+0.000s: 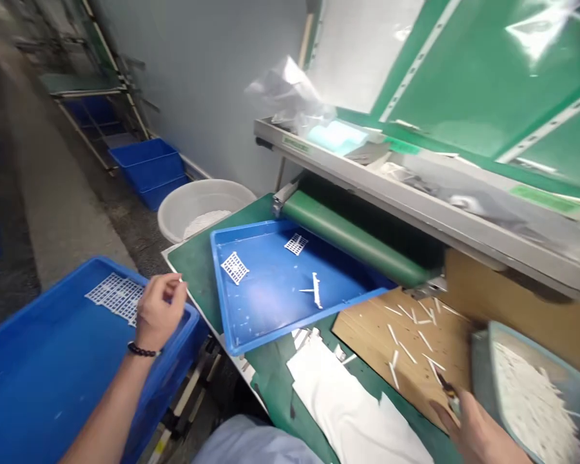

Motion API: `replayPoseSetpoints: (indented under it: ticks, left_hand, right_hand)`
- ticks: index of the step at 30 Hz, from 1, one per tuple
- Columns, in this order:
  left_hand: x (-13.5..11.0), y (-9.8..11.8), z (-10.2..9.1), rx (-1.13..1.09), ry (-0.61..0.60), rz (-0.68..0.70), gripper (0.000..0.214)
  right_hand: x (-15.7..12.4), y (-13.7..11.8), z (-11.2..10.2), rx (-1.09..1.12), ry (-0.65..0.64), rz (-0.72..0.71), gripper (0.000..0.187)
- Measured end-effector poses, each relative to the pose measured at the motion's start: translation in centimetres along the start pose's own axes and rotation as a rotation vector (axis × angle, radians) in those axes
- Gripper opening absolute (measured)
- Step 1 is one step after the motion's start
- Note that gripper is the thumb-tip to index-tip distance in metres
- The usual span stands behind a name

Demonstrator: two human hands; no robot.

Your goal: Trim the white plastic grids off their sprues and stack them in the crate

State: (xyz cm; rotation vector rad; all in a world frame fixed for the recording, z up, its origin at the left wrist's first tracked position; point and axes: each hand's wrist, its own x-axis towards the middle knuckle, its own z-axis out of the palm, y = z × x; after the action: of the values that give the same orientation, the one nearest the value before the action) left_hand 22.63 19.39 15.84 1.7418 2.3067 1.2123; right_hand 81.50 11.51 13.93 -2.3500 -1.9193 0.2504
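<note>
Lower left, the left hand (159,309) is over a blue crate (38,367) holding a white grid (116,298); its fingers are pinched together, and whether they hold anything is unclear. Lower right, the right hand (478,432) closes around cutters (447,390), beside cardboard (391,332) strewn with white sticks (406,351).

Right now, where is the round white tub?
In the head view, the round white tub sits past the far corner of the green mat, just right of the small blue crate and left of the shallow blue tray.
</note>
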Motion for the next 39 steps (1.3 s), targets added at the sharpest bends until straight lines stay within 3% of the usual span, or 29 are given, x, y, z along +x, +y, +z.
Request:
replayPoseSetpoints:
  ticks: [2,4,6,8,10,12,15,19,21,24,26,28,32,34,39]
  left_hand:
    - [0.0,6.5,2.8,-0.222,-0.264,0.221,0.023]
    - [-0.3,12.1,7.3,-0.338,-0.556,0.443,0.029]
    - [-0.3,16.3,12.3,-0.316,-0.673,0.616,0.045]
    - [0.1,19.5,16.7,-0.193,-0.773,0.737,0.059]
    - [0.7,22.1,19.8,-0.019,-0.902,0.81,0.061]
    - [1.0,24.4,21.8,0.181,-1.048,0.827,0.058]
    - [0.8,26.7,23.2,0.443,-1.191,0.79,0.062]
    - [1.4,27.3,22.4,0.553,-1.19,0.781,0.072]
    - [2.3,27.0,20.3,0.41,-1.112,0.799,0.074]
    - [2.2,26.2,15.8,0.007,-0.979,0.805,0.069]
    - [-0.1,25.3,13.1,-0.223,-0.925,0.763,0.062]
    - [-4.2,23.8,11.6,-0.375,-0.922,0.713,0.054]
    - [-13.7,19.8,12.4,-0.479,-1.023,0.581,0.043]
    - [-16.8,18.0,13.6,-0.496,-1.054,0.542,0.049]
    - [-18.5,16.2,15.1,-0.574,-1.049,0.512,0.062]
  right_hand:
    - [0.1,-0.8,-0.6,0.003,0.017,0.105,0.036]
    - [-0.7,-2.9,-0.5,0.096,-0.02,0.147,0.041]
    - [-2.5,-5.7,0.0,0.277,-0.073,0.158,0.045]
    - [-4.9,-8.3,0.5,0.443,-0.124,0.167,0.048]
    - [-7.4,-10.1,1.3,0.572,-0.153,0.153,0.046]
    - [-9.7,-11.1,2.2,0.657,-0.164,0.174,0.045]
    - [-12.4,-11.0,3.9,0.707,-0.118,0.263,0.047]
    - [-14.5,-9.9,4.8,0.731,-0.043,0.371,0.047]
    - [-14.8,-9.8,4.1,0.751,-0.028,0.385,0.044]
    - [-14.4,-10.1,2.4,0.777,-0.1,0.34,0.041]
    - [-13.7,-10.7,1.4,0.78,-0.17,0.299,0.042]
    - [-12.8,-11.2,0.8,0.746,-0.214,0.264,0.044]
    - [-10.8,-12.2,1.2,0.596,-0.333,0.171,0.044]
    - [-9.9,-12.7,1.7,0.509,-0.406,0.12,0.043]
    - [-7.8,-14.5,2.3,0.308,-0.551,0.052,0.042]
